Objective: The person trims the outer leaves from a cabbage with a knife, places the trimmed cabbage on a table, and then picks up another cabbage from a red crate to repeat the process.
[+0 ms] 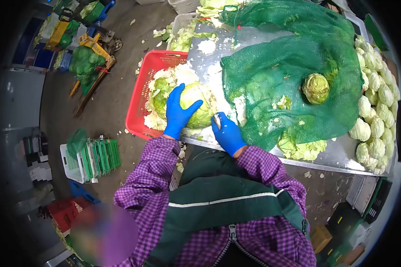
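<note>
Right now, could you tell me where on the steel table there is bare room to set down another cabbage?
The steel table is bare in two patches: the far strip between the green net and the leaf scraps, and the near right corner between the net and the trimmed cabbages. Around the held cabbage it is crowded with trimmings.

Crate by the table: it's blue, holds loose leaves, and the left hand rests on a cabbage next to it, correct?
Not quite. The head view shows the crate is red, not blue. The rest stands: it holds loose leaves, and the left hand rests on a cabbage next to it.
</note>
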A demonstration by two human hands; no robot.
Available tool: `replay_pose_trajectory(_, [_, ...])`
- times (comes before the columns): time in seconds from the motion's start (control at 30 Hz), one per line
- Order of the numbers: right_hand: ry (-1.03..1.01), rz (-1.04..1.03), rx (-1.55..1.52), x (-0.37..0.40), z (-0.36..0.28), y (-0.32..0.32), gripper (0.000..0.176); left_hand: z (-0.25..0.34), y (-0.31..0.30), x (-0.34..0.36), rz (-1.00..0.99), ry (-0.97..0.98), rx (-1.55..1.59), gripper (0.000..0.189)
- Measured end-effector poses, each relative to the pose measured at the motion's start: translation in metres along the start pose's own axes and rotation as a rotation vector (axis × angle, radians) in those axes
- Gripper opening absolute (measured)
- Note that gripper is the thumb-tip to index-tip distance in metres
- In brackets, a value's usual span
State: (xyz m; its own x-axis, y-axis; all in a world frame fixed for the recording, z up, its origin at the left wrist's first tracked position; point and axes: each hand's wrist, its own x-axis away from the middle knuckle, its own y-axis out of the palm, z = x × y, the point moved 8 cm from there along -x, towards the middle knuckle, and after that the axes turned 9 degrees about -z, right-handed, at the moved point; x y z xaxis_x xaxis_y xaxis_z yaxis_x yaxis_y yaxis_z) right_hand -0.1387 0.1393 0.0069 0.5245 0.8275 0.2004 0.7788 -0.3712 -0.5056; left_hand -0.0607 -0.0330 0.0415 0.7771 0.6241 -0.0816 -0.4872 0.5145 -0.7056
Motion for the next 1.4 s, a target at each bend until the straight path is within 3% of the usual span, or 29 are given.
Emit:
replay_pose_trajectory(0.23, [-0.051, 0.138, -0.031, -0.006, -0.006, -0.012, 0.021, -0.001, 0.000, -0.004, 0.027, -0.017, -0.039, 0.073])
replay_pose_trajectory(0.33, [-0.033, 0.101, -0.076, -0.010, -0.003, -0.011, 0.021, -0.003, 0.001, -0.002, 0.010, -0.035, -0.012, 0.075])
replay_pose_trajectory(0.4, [0.012, -0.016, 0.048, -0.024, 0.005, -0.001, 0.020, -0.002, 0.001, -0.006, 0.015, -0.029, -0.003, 0.077])
replay_pose_trajectory(0.73, [0.048, -0.087, 0.081, -0.044, 0.031, 0.010, 0.019, -0.012, 0.000, -0.023, 0.024, -0.130, -0.001, 0.068])
replay_pose_trajectory(0.8, [0.028, -0.188, 0.067, -0.035, 0.022, 0.015, 0.021, -0.022, 0.000, -0.020, -0.019, -0.143, 0.161, 0.072])
replay_pose_trajectory(0.83, [-0.043, -0.079, 0.081, -0.026, 0.028, 0.016, 0.017, -0.023, 0.000, -0.021, -0.044, -0.153, 0.075, 0.070])
replay_pose_trajectory(0.9, [-0.042, -0.108, 0.095, -0.025, 0.036, 0.021, 0.017, -0.024, -0.004, -0.027, -0.050, -0.122, 0.082, 0.069])
replay_pose_trajectory(0.97, [0.067, -0.174, 0.094, -0.034, 0.040, 0.025, 0.018, -0.028, -0.002, -0.023, -0.088, -0.165, 0.207, 0.062])
replay_pose_trajectory(1.07, [0.092, -0.287, 0.193, -0.063, 0.031, 0.023, 0.017, -0.031, -0.014, -0.025, 0.024, -0.201, 0.144, 0.069])
replay_pose_trajectory(1.13, [0.023, -0.270, 0.197, -0.064, 0.026, 0.027, 0.017, -0.047, -0.017, -0.026, 0.053, -0.177, 0.215, 0.065])
replay_pose_trajectory(1.2, [-0.032, -0.339, 0.168, -0.047, 0.020, 0.030, 0.019, -0.070, 0.000, -0.021, -0.106, -0.321, 0.530, 0.063])
replay_pose_trajectory(1.27, [0.014, -0.375, 0.168, -0.045, 0.032, 0.033, 0.021, -0.059, 0.006, -0.013, -0.106, -0.333, 0.486, 0.063])
replay_pose_trajectory(1.33, [0.103, -0.354, 0.215, -0.048, 0.046, 0.035, 0.023, -0.034, -0.009, -0.016, -0.007, -0.219, 0.162, 0.066])
replay_pose_trajectory(1.4, [0.053, -0.284, 0.200, -0.062, 0.036, 0.034, 0.023, -0.052, -0.012, -0.022, -0.001, -0.315, 0.288, 0.069])
